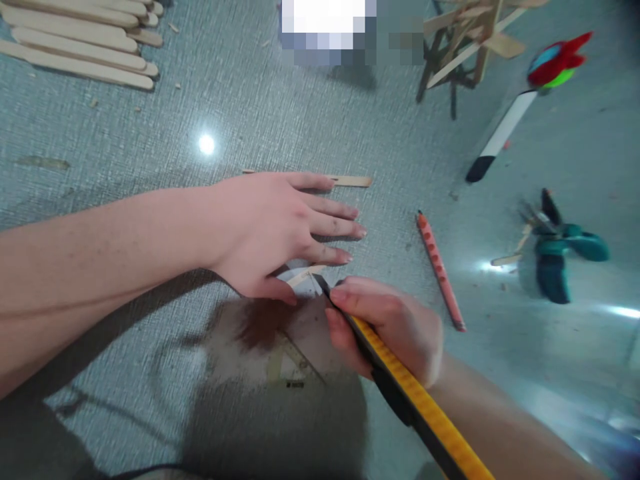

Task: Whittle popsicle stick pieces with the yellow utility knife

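My left hand (280,230) lies palm down with its fingers spread, over a wooden craft stick (353,181) whose right end shows past the forefinger or little finger side at the top. By the thumb is a small pale wooden piece (306,275), partly hidden under the hand. My right hand (390,320) is closed around a yellow and black utility knife (400,380). The knife's dark tip meets the pale piece, just right of the left thumb. Whether the left hand presses the piece is hidden.
Craft sticks (80,43) are piled at the upper left. A wooden stick structure (475,47) stands at the upper right, near a white marker (507,127) with a red top. Right of the hands lie a pink pencil (441,273) and green-handled pliers (553,267).
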### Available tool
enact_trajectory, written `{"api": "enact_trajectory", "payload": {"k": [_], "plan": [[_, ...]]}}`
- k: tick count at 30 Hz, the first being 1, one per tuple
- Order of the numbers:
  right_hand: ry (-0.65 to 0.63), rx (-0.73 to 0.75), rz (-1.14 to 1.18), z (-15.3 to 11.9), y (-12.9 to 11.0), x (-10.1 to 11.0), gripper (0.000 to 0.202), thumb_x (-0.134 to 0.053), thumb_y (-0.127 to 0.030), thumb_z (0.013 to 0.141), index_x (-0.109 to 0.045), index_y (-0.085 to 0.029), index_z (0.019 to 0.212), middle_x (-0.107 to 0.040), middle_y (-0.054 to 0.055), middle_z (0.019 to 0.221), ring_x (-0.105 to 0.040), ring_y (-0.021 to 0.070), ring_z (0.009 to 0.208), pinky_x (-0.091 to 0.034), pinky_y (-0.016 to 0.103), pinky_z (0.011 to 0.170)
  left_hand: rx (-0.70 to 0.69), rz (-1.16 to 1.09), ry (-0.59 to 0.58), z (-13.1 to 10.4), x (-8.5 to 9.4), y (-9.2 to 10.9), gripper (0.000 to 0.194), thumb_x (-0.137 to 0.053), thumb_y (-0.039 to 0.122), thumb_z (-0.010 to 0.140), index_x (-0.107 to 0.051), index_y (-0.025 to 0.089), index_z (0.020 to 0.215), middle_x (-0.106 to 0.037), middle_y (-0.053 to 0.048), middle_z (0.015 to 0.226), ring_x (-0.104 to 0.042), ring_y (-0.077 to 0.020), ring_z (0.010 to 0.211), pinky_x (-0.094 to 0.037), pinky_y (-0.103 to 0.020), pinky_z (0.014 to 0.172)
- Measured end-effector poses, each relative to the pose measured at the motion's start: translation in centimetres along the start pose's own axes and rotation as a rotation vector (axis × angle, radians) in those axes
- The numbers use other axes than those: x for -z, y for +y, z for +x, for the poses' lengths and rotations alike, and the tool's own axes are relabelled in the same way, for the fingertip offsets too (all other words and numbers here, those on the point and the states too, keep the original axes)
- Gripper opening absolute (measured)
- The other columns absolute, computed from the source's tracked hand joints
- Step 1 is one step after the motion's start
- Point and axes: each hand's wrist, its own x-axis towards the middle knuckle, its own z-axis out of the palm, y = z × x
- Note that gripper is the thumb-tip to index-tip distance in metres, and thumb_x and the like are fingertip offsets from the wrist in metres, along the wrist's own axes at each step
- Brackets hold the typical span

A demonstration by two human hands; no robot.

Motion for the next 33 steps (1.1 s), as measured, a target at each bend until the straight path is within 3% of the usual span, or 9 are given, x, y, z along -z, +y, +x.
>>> {"api": "enact_trajectory", "payload": {"k": [3, 8, 11, 15, 19, 22, 26, 30, 33], "plan": [[-0.015, 0.060, -0.018, -0.2, 0.4, -0.3, 0.027, -0.059, -0.010, 0.089, -0.047, -0.024, 0.071, -0.048, -0.006, 0.054, -0.044, 0.0111, 0.046, -0.030, 0.028, 0.044, -0.002, 0.002, -0.003, 0.0, 0.0, 0.0, 0.068, -0.067, 0.059, 0.085, -0.057, 0.027, 0.144, -0.042, -0.004, 0.161, -0.035, -0.0252, 0.154, -0.015, -0.047, 0.131], [-0.081, 0.104, 0.161, -0.4, 1.0, -0.4, 0.018, -0.057, -0.009, 0.092, -0.054, -0.024, 0.083, -0.060, -0.006, 0.059, -0.057, 0.0126, 0.053, -0.048, 0.027, 0.058, 0.041, -0.078, -0.049, 0.2, 0.2, 0.1, 0.066, -0.069, 0.053, 0.085, -0.056, 0.026, 0.144, -0.039, -0.002, 0.164, -0.032, -0.0280, 0.155, -0.008, -0.047, 0.132], [-0.117, 0.102, 0.218, -0.3, 0.6, -0.2, 0.028, -0.049, -0.007, 0.096, -0.052, -0.023, 0.073, -0.062, -0.005, 0.059, -0.058, 0.0122, 0.056, -0.050, 0.028, 0.062, 0.075, -0.155, -0.073, 0.3, 0.3, 0.2, 0.064, -0.069, 0.050, 0.084, -0.057, 0.027, 0.142, -0.038, 0.001, 0.164, -0.030, -0.0287, 0.156, -0.004, -0.047, 0.132], [-0.130, 0.111, 0.253, -0.1, -0.1, 0.0, 0.039, -0.045, -0.009, 0.100, -0.047, -0.022, 0.064, -0.061, -0.005, 0.056, -0.055, 0.0094, 0.052, -0.048, 0.025, 0.056, 0.066, -0.179, -0.040, 0.3, 0.4, 0.2, 0.062, -0.070, 0.049, 0.083, -0.059, 0.027, 0.140, -0.042, 0.000, 0.162, -0.033, -0.0278, 0.154, -0.005, -0.047, 0.132], [-0.128, 0.124, 0.231, -0.2, -0.1, 0.1, 0.039, -0.037, -0.010, 0.102, -0.050, -0.023, 0.067, -0.061, -0.006, 0.055, -0.058, 0.0092, 0.050, -0.052, 0.024, 0.057, 0.052, -0.165, -0.011, 0.1, 0.4, 0.1, 0.060, -0.073, 0.047, 0.082, -0.061, 0.025, 0.137, -0.048, -0.002, 0.157, -0.038, -0.0297, 0.151, -0.011, -0.051, 0.131], [-0.025, 0.231, 0.186, -0.5, 0.1, 0.4, 0.023, -0.049, -0.009, 0.095, -0.059, -0.027, 0.086, -0.062, -0.008, 0.058, -0.055, 0.0110, 0.047, -0.050, 0.026, 0.052, 0.019, -0.136, 0.032, 0.0, 0.5, 0.1, 0.058, -0.075, 0.051, 0.081, -0.063, 0.025, 0.132, -0.051, -0.005, 0.155, -0.039, -0.0310, 0.150, -0.015, -0.051, 0.131], [0.178, 0.276, 0.008, -0.8, 0.2, 0.9, 0.040, -0.060, -0.006, 0.081, -0.058, -0.032, 0.111, -0.057, -0.006, 0.057, -0.052, 0.0157, 0.043, -0.043, 0.031, 0.042, 0.005, -0.103, 0.073, -0.1, 0.8, 0.0, 0.036, -0.073, 0.049, 0.082, -0.069, 0.029, 0.111, -0.062, -0.003, 0.143, -0.050, -0.0298, 0.142, -0.025, -0.048, 0.126], [0.291, 0.249, 0.027, -0.7, 0.6, 1.3, 0.039, -0.062, -0.008, 0.082, -0.060, -0.030, 0.114, -0.065, -0.002, 0.067, -0.063, 0.0180, 0.051, -0.052, 0.032, 0.047, 0.063, -0.077, 0.048, -0.3, 1.3, 0.0, 0.031, -0.067, 0.048, 0.089, -0.066, 0.029, 0.113, -0.070, -0.004, 0.123, -0.062, -0.0284, 0.121, -0.037, -0.046, 0.114], [0.332, 0.260, 0.028, -0.5, 0.8, 1.6, 0.036, -0.062, -0.005, 0.082, -0.063, -0.029, 0.109, -0.066, -0.004, 0.064, -0.063, 0.0163, 0.050, -0.054, 0.030, 0.049, 0.050, -0.039, 0.087, -0.5, 1.5, 0.1, 0.039, -0.064, 0.053, 0.091, -0.066, 0.027, 0.120, -0.065, -0.008, 0.132, -0.059, -0.0321, 0.127, -0.038, -0.049, 0.113]]}}
